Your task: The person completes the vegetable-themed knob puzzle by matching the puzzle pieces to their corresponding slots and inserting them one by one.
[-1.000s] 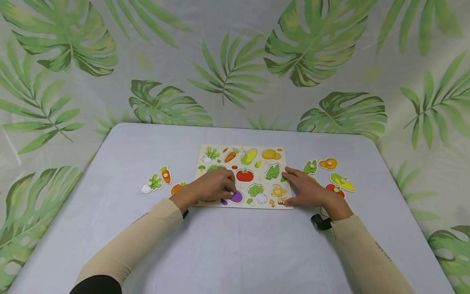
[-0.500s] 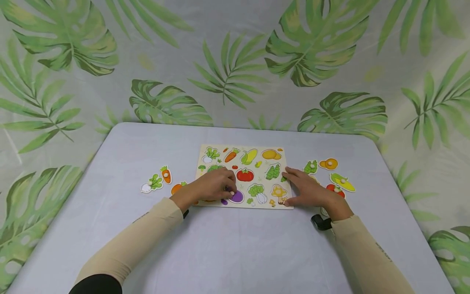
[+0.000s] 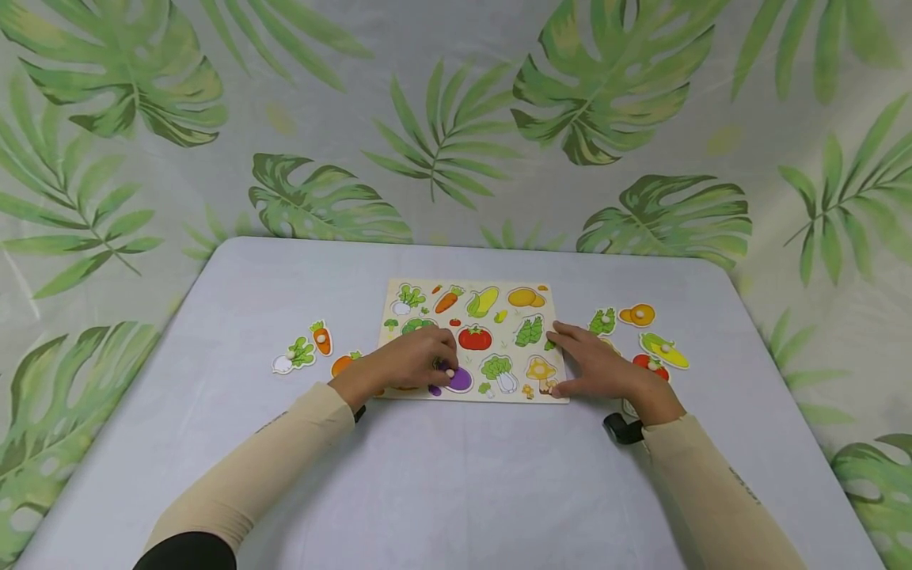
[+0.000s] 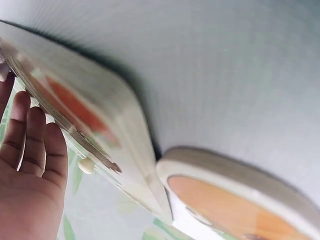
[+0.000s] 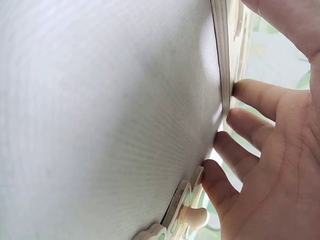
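In the head view a wooden vegetable puzzle board [image 3: 509, 344] lies on the table. My left hand [image 3: 416, 356] is over its lower left part, thumb and forefinger pinching the small knob of a purple eggplant piece [image 3: 461, 381]. The eggplant lies in the board's bottom row, partly covered by the fingers. My right hand [image 3: 594, 364] rests along the board's right edge, its fingers and thumb spread and touching the side. The right wrist view shows those fingertips [image 5: 245, 90] against the board's edge. In the left wrist view an orange-coloured piece [image 4: 235, 200] lies beside the board.
Left of the board lie a carrot piece [image 3: 322, 339], a radish piece [image 3: 294, 358] and a pumpkin-coloured piece [image 3: 345, 363]. To the right are a potato piece [image 3: 637, 315], a corn piece [image 3: 664, 352], a tomato piece [image 3: 650, 366] and a green piece [image 3: 602, 321].
Both hands and the board stay almost in place. The left fingertips shift very slightly at the eggplant's knob.
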The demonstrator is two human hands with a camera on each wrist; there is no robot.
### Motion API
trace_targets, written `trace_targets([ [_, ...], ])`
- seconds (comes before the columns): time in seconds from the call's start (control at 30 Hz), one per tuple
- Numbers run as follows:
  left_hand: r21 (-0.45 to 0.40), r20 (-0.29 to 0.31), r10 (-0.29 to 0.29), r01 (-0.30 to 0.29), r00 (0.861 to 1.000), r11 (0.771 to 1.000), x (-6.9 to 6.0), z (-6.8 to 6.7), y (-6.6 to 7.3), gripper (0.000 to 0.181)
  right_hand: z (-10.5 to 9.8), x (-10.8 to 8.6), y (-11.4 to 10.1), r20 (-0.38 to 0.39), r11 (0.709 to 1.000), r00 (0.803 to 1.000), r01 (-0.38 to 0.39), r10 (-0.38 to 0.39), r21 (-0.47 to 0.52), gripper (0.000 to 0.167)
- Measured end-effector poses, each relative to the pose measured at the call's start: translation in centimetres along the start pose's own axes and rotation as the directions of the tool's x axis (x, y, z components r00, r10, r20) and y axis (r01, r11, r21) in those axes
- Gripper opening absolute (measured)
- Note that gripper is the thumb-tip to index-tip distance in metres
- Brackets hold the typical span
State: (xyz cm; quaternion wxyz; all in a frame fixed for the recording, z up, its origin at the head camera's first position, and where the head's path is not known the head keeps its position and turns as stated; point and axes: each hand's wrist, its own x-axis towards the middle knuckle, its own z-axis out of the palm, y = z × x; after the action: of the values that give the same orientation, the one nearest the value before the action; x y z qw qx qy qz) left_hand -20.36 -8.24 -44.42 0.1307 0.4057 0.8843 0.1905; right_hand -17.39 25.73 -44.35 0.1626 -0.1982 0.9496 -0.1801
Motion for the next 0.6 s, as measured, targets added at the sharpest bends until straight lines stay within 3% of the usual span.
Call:
trace_targets([
  [0.27, -0.220, 0.017, 0.017, -0.013, 1.000, 0.975, 0.1, -0.7, -0.5, 0.014, -0.2, -0.1, 0.2, 0.008, 1.000, 1.000, -0.012, 0.012, -0.008, 0.097],
  [0.4, -0.249, 0.018, 0.026, -0.020, 0.999, 0.968, 0.1, -0.9, -0.6, 0.015, -0.4, -0.1, 0.4, 0.009, 1.000, 1.000, -0.014, 0.014, -0.006, 0.097],
  [0.5, -0.231, 0.012, 0.018, -0.014, 1.000, 0.973, -0.9, -1.1, -0.7, 0.021, -0.3, -0.1, 0.2, 0.008, 1.000, 1.000, -0.007, 0.007, 0.007, 0.096],
  [0.6, -0.233, 0.005, 0.007, -0.006, 1.000, 0.973, -2.7, -1.6, -1.1, 0.030, -0.1, -0.1, 0.1, 0.007, 1.000, 1.000, -0.008, 0.008, 0.017, 0.096],
])
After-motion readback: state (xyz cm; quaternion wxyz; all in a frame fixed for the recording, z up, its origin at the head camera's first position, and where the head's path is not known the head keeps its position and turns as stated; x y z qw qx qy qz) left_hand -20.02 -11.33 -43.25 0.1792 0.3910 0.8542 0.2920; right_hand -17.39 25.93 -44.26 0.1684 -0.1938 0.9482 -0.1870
